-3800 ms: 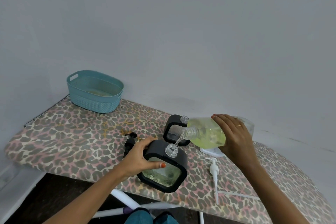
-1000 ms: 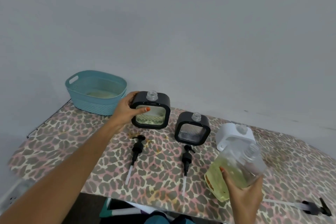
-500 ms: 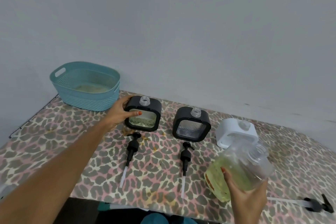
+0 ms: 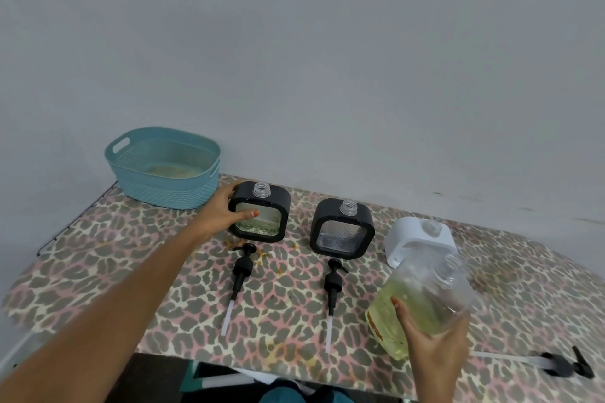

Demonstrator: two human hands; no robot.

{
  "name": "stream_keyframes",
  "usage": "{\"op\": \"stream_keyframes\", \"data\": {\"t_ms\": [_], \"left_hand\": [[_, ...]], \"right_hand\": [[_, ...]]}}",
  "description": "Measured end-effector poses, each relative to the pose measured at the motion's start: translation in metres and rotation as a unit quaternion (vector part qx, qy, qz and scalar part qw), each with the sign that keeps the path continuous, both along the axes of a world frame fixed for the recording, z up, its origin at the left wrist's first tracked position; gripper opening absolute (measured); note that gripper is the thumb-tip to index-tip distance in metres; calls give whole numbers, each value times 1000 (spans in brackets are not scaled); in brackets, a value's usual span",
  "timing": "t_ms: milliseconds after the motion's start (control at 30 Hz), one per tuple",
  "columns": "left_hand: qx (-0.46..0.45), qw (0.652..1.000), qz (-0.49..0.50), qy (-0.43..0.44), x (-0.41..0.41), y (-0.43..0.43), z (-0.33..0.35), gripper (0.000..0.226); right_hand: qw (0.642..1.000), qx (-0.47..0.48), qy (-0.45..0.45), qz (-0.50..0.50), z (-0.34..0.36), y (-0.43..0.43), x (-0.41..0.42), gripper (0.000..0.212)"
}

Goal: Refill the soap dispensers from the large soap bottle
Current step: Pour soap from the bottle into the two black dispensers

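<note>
The big soap bottle [image 4: 422, 301] is in my right hand [image 4: 432, 350], lifted off the board near its front edge. My fingers and thumb are wrapped round its lower half, where the yellow-green soap sits. It is tilted, its long axis running from my palm up and away, and the open mouth points toward the wall, so nothing spills.

My left hand [image 4: 221, 213] grips the left black dispenser [image 4: 260, 213], which stands upright at the back of the board. My fingers are round its side and my thumb lies across the front window. A little green soap shows in the bottom of it.

The middle black dispenser [image 4: 342, 227] stands apart to its right, neck open, and looks empty to me. I judge it is the next to fill. It lies beyond and to the left of the bottle's mouth, nearer my right hand than my left. To pour, I would have to swing the mouth left and tip it down over that neck.

The white dispenser [image 4: 420, 240] stands just behind the bottle. Two black pumps [image 4: 242, 267] [image 4: 333, 283] lie in front of the black dispensers, a third pump [image 4: 563, 365] lies far right, and a teal basket [image 4: 163, 170] sits at the back left.
</note>
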State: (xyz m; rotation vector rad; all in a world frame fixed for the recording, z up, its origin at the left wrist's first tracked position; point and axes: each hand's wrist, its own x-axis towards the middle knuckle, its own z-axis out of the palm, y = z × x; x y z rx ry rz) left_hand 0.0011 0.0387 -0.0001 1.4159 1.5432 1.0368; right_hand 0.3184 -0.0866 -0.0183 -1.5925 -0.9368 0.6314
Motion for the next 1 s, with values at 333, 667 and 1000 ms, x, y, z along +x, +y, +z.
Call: {"op": "stream_keyframes", "data": {"t_ms": [333,667,1000], "left_hand": [[162,985,56,-8,28,-31,37,35],[57,991,-111,43,113,-8,12,79],[-28,996,-64,-55,141,21,-29,85]], "right_hand": [[1000,11,-4,12,-1,-8,2,62],[999,31,10,32,-4,-6,5,60],[998,63,-1,18,-15,-4,9,80]]}}
